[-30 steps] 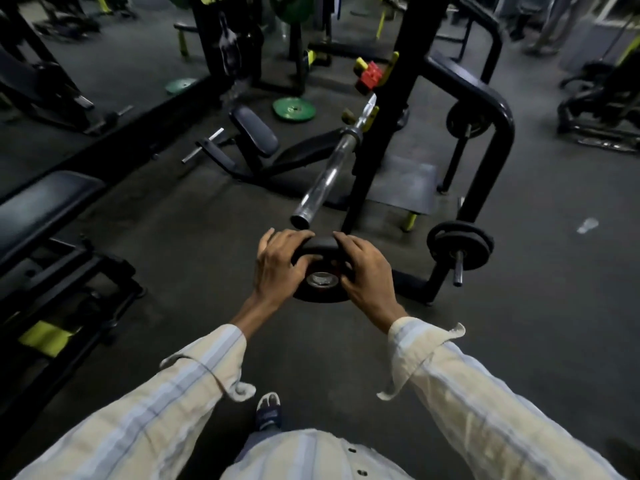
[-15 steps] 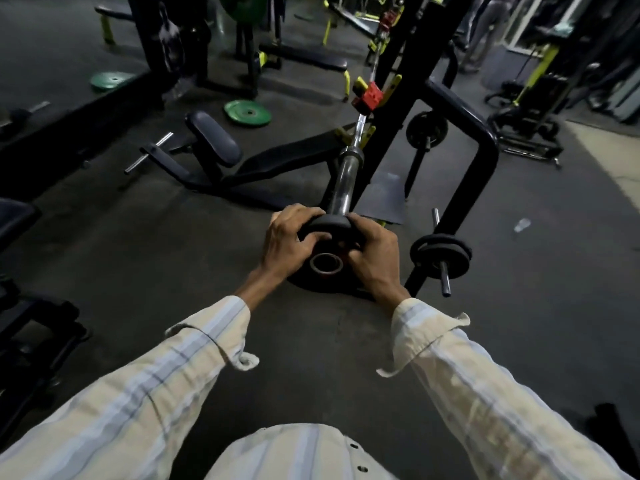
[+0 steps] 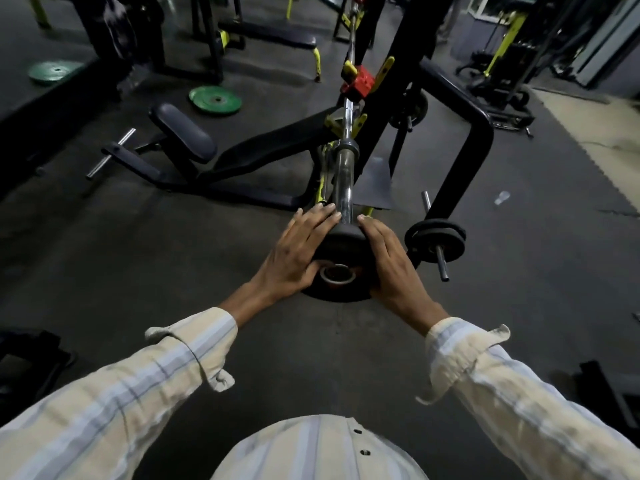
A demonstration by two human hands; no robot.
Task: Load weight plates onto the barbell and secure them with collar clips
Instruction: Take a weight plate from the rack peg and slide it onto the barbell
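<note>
One black weight plate [image 3: 341,244] on the near end of one barbell sleeve [image 3: 343,181], pressed between left hand [image 3: 294,254] and right hand [image 3: 393,261], fingers flat. Right of the plate, one stored plate pair [image 3: 435,237]; far left, two green plates [image 3: 214,99].

Bare floor [image 3: 180,258] lay open left of the plate [image 3: 341,244]. To its right, close by, a stored plate [image 3: 435,237] on its peg [image 3: 441,263] and the rack post [image 3: 460,161] narrowed the passage.
</note>
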